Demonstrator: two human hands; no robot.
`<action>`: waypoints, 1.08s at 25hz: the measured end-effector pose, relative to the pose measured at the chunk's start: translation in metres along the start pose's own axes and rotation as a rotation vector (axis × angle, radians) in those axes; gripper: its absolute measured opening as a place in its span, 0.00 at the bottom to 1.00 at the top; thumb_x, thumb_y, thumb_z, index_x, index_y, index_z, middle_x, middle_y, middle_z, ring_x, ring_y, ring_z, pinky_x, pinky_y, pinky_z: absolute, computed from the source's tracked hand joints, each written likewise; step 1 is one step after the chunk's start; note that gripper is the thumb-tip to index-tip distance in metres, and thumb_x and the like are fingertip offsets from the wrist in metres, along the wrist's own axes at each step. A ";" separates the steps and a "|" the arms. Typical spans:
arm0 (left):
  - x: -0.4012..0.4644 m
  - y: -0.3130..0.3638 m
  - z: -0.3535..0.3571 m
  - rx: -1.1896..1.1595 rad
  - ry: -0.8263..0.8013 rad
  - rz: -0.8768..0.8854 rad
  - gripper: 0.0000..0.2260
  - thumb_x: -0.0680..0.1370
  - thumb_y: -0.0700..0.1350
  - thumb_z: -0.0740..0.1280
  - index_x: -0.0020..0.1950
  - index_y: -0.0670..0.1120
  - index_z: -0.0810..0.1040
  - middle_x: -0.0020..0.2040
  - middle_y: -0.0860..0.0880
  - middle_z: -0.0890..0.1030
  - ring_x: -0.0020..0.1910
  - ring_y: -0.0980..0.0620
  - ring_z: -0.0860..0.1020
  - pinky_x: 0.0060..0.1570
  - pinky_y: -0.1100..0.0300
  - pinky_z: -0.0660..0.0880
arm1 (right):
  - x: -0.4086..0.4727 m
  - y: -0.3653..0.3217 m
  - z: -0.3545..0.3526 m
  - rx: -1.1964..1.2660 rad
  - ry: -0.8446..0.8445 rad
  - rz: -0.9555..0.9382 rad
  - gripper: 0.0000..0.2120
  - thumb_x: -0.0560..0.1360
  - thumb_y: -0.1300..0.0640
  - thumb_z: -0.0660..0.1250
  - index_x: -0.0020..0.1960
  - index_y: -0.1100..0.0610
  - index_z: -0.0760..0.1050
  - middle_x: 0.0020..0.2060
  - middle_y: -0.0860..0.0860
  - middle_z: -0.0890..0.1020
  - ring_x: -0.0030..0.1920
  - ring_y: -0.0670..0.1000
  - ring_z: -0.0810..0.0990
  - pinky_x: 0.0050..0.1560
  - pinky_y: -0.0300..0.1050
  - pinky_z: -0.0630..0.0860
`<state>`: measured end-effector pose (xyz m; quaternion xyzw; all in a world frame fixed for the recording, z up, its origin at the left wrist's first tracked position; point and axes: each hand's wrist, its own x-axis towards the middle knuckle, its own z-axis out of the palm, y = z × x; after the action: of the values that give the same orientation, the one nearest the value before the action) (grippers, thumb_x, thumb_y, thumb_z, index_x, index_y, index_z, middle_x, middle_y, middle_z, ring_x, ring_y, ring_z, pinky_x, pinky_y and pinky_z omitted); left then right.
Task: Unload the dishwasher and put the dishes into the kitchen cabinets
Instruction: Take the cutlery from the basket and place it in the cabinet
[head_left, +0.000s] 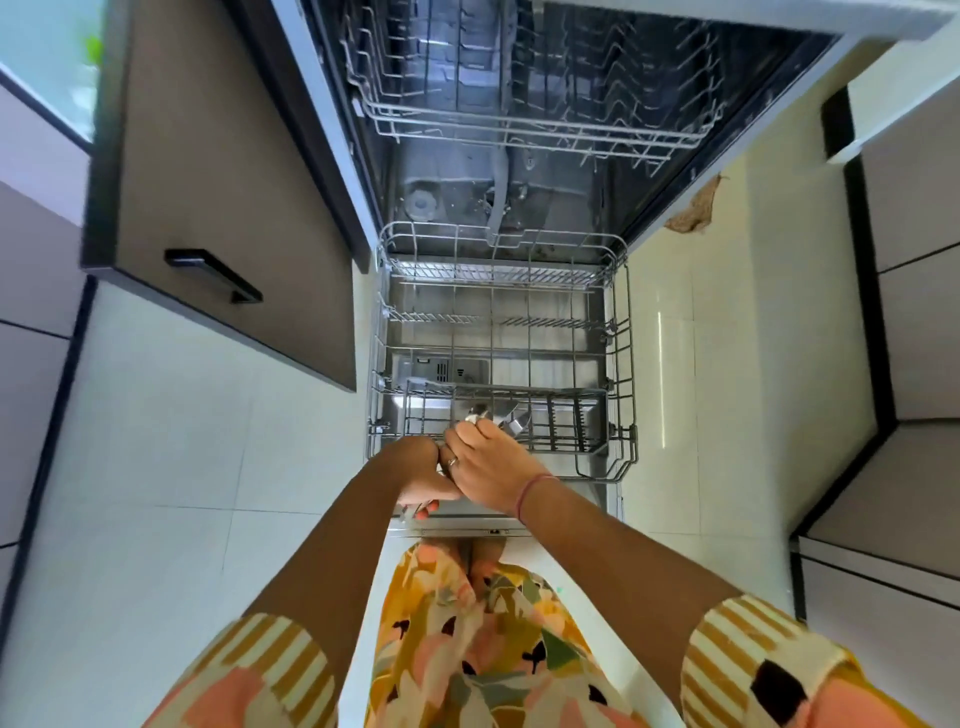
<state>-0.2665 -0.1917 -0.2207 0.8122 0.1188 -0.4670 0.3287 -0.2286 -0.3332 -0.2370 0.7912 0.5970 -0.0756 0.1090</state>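
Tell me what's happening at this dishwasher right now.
A person is emptying it. The lower rack is pulled out over the open door and looks bare apart from the cutlery basket. The right hand pinches spoons there, while the left hand holds cutlery already gathered. The upper rack looks empty.

Cutlery (493, 418): bright polished metal, glossy, in the right hand's (485, 467) grip.
Cutlery basket (571, 415): grey wire around the grip, smooth coated look.
Lower rack (621, 364): grey coated wire, satin, beyond the grip.
Dishwasher door (550, 364): brushed steel lining under the rack, dull sheen.
Cabinet door (208, 182): matt brown panel left of the grip, black matt handle (213, 275).
Floor (701, 338): pale glossy tiles.
Rag (693, 208): coarse tan cloth, far right of the grip.
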 end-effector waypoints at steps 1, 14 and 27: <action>-0.008 0.002 -0.005 0.002 0.017 -0.004 0.10 0.70 0.48 0.68 0.37 0.42 0.82 0.29 0.49 0.82 0.27 0.54 0.79 0.33 0.66 0.77 | 0.000 0.002 -0.009 -0.015 0.044 -0.005 0.19 0.73 0.56 0.53 0.34 0.52 0.81 0.37 0.49 0.79 0.42 0.52 0.72 0.42 0.45 0.71; -0.077 0.004 -0.028 -0.203 0.311 0.014 0.10 0.78 0.47 0.63 0.48 0.40 0.77 0.42 0.40 0.82 0.37 0.45 0.80 0.34 0.61 0.76 | 0.018 -0.001 -0.079 -0.019 0.256 0.116 0.18 0.74 0.58 0.54 0.51 0.53 0.82 0.53 0.49 0.80 0.50 0.51 0.73 0.52 0.48 0.68; -0.214 -0.133 -0.039 -0.474 0.580 0.004 0.10 0.75 0.45 0.64 0.48 0.39 0.78 0.36 0.44 0.80 0.25 0.51 0.75 0.27 0.61 0.73 | 0.099 -0.172 -0.206 1.783 -0.048 1.036 0.11 0.76 0.47 0.67 0.41 0.53 0.79 0.42 0.53 0.82 0.42 0.49 0.78 0.40 0.41 0.71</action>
<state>-0.4209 -0.0411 -0.0843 0.8124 0.3101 -0.1762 0.4612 -0.3688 -0.1417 -0.0772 0.7431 -0.0924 -0.4503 -0.4863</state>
